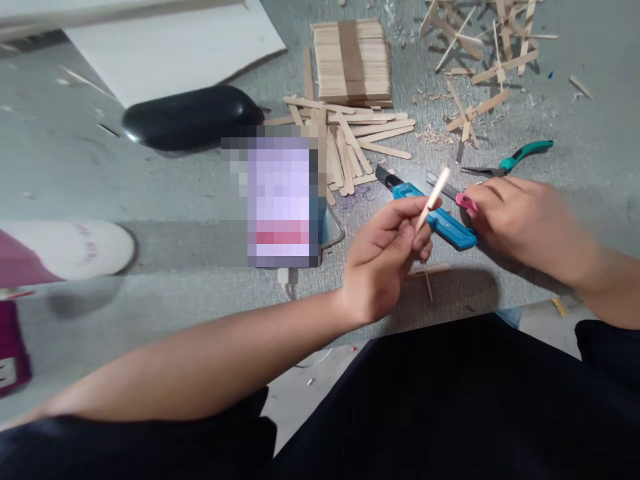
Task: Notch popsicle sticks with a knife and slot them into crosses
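My left hand [377,263] pinches a short, narrow wooden craft stick piece [437,189], its pale end pointing up and away. My right hand [530,217] is closed around a small pink-handled cutter knife [467,201], whose blade points left toward the stick. The blade is apart from the wood. Beneath both hands a blue utility knife [455,230] lies on the table. Small crossed sticks [428,277] show just below my left hand, partly hidden by it. Beyond my right hand rest needle-nose pliers [525,155] with green handles.
A banded bundle of craft sticks [370,63] stands behind loose sticks [390,127]. Crossed-stick pieces [500,70] and shavings lie at back right. A black case [193,117], a blurred-out phone [280,200] on a cable, and a white-and-pink bottle [75,250] are leftward.
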Demonstrator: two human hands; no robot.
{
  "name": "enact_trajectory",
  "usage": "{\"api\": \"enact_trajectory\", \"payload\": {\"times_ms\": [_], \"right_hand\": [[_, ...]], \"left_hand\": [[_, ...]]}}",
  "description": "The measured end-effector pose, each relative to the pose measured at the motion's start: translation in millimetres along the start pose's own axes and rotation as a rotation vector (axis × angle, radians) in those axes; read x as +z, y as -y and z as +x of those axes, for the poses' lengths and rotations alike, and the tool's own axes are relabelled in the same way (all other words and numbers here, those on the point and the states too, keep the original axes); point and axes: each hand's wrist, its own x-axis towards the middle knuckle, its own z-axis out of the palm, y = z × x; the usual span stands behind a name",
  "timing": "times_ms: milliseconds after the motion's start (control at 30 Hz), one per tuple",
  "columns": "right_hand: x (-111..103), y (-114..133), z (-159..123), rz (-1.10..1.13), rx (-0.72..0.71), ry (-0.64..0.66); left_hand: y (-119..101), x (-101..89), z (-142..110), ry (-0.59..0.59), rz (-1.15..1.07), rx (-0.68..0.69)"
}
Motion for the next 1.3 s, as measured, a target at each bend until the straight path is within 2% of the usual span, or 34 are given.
{"api": "enact_trajectory", "payload": {"times_ms": [133, 267, 433, 533, 600, 733, 933, 1033, 1300], "right_hand": [[6.5, -0.9, 0.9, -0.008, 0.031, -0.036], [11.1, -3.5, 1.6, 0.051, 0.063, -0.107], [8.8, -5.9, -1.8, 0.337, 0.131, -0.329], [9.0, -4.5, -4.0, 0.467, 0.135, -0.368], [11.6, -3.3, -3.7, 0.508, 0.084, -0.414], [18.9, -3.1, -0.2, 0.548, -0.118, -0.563], [21.3, -0.9, -0.2, 0.577, -0.283, -0.475], [20.7, 1.9, -2.2, 0.546, -0.304, -0.461], [21.0, 0.3, -1.1, 0.533, -0.337, -0.392]], "left_hand": [[-7.9, 2.0, 1.3, 0.032, -0.134, -0.062], [-6.3, 4.4, 1.3, 0.036, -0.143, -0.056], [2.3, 4.2, -1.9, -0.024, -0.057, -0.037], [3.4, 4.8, -3.3, -0.023, -0.04, -0.048], [2.6, 6.0, -3.4, -0.027, -0.049, -0.041], [1.4, 9.0, -1.7, -0.052, -0.056, -0.014], [4.7, 11.3, -0.2, -0.101, -0.07, 0.025], [6.7, 9.4, -0.8, -0.076, -0.025, 0.021], [3.6, -0.2, -3.8, 0.114, 0.327, 0.334]]}}
